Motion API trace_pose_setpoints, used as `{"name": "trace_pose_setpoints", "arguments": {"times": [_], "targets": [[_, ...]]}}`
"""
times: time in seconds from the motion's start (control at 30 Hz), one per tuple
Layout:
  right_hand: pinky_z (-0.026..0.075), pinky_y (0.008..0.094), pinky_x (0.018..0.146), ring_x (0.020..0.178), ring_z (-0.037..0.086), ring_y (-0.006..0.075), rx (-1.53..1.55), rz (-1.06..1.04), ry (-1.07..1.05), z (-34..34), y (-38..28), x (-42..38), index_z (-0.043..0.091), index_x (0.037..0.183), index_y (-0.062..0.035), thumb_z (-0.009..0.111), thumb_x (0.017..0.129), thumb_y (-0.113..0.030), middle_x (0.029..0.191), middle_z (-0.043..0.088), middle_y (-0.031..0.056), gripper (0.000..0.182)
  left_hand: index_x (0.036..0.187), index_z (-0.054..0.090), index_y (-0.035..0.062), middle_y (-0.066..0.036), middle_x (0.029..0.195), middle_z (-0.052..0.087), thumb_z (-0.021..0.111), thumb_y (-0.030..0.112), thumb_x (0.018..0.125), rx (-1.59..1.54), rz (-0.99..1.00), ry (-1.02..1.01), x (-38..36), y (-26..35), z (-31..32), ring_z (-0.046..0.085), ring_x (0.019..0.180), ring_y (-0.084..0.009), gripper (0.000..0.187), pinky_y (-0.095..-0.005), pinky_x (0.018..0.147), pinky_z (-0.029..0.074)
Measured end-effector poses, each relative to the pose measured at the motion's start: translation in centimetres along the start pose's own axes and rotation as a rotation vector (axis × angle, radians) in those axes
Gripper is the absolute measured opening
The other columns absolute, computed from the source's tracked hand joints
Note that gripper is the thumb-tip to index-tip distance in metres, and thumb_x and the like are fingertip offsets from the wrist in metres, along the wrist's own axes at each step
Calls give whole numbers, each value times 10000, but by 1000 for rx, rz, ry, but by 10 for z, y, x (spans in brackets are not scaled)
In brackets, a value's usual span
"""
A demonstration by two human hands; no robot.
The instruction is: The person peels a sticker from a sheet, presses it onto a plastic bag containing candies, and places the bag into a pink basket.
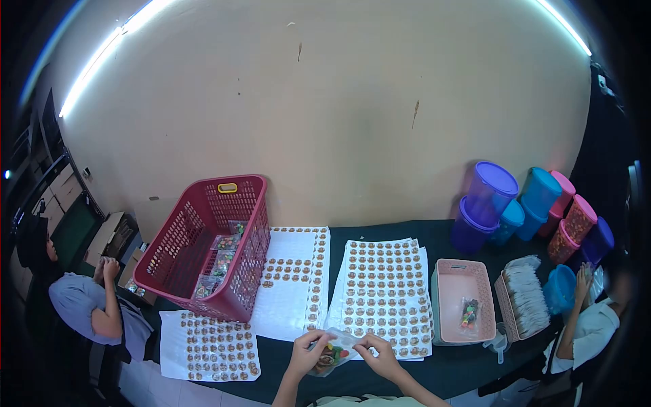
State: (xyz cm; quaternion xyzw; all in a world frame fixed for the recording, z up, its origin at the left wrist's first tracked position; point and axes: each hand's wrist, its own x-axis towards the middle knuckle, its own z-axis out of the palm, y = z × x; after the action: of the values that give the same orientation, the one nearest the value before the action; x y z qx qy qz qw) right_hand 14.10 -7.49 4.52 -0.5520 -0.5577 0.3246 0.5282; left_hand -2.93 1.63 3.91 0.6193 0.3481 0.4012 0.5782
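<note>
Near the table's front edge, my left hand (310, 349) pinches the left side of a small clear bag (330, 357) with colourful pieces and a round brown sticker on it. The fingers of my right hand (376, 354) are closed on the bag's upper right edge. Just beyond my hands lie sheets of round brown stickers (383, 292), and a partly used sheet (285, 298) is to their left. Right of these, a pink basket (464, 268) holds one filled bag (469, 315).
A large maroon basket (237, 285) with filled bags stands at the left, behind another sticker sheet (210, 346). At the right are a basket of flat bags (525, 298), a scoop (498, 342) and stacked coloured tubs (491, 193). One person (102, 312) is left, another (586, 332) right.
</note>
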Motion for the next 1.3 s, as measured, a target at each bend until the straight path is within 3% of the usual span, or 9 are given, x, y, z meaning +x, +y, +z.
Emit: {"name": "trace_pose_setpoints", "arguments": {"times": [0.07,0.13,0.23,0.43,0.53,0.7,0.77,0.9,1.3], "targets": [[411,239,572,624,529,120,-21,-21,87,2,3,0,566,766,33,568,784,-52,694,549,75,87,918,599,-6,-77,873,606,556,91,802,8,19,-19,1,4,4,557,829,-121,158,-249,742,435],[406,224,569,619,521,103,13,37,161,6,8,2,564,758,26,573,782,-51,673,541,58,82,1023,549,16,-99,997,558,596,78,764,136,268,204,3,13,14,550,891,-160,270,-254,752,435],[416,202,574,641,529,76,78,171,231,9,12,7,564,785,18,593,778,-63,703,548,47,86,1053,521,27,-116,1076,510,627,50,723,456,438,59,-7,30,22,546,925,-224,347,-286,778,440],[437,258,609,670,551,145,73,-32,113,11,-29,16,584,849,7,639,744,-105,792,561,76,163,998,549,9,-138,980,569,635,46,725,426,481,35,-8,26,36,569,902,-225,288,-294,720,466],[377,330,762,842,515,238,-151,-176,157,11,-23,15,571,930,-22,656,717,-154,874,529,101,264,835,613,-12,-97,790,621,600,19,758,284,404,148,-6,25,32,599,717,-165,83,-266,710,449],[295,359,833,841,506,236,-450,-221,362,5,-40,19,574,875,-53,651,712,-181,866,534,71,221,834,617,-11,-88,782,622,603,53,769,222,275,-3,-10,24,25,583,666,-129,92,-237,634,449],[289,335,811,817,513,204,-525,-295,83,-1,-33,17,576,813,-69,637,722,-178,801,549,37,154,825,620,-10,-78,767,622,601,68,775,169,229,-17,-11,20,23,574,647,-111,94,-226,612,443],[290,313,788,788,521,176,-435,-235,5,5,-28,14,575,770,-82,619,736,-168,739,558,14,103,831,612,-5,-48,744,612,587,134,809,309,230,85,-6,20,5,561,612,-73,143,-183,506,421],[426,288,682,732,562,148,-98,-28,-112,5,-22,11,567,798,0,604,764,-115,746,566,67,126,867,564,-24,-55,765,601,535,187,851,-122,-17,186,-4,22,-2,557,692,-103,213,-209,645,433]]}}
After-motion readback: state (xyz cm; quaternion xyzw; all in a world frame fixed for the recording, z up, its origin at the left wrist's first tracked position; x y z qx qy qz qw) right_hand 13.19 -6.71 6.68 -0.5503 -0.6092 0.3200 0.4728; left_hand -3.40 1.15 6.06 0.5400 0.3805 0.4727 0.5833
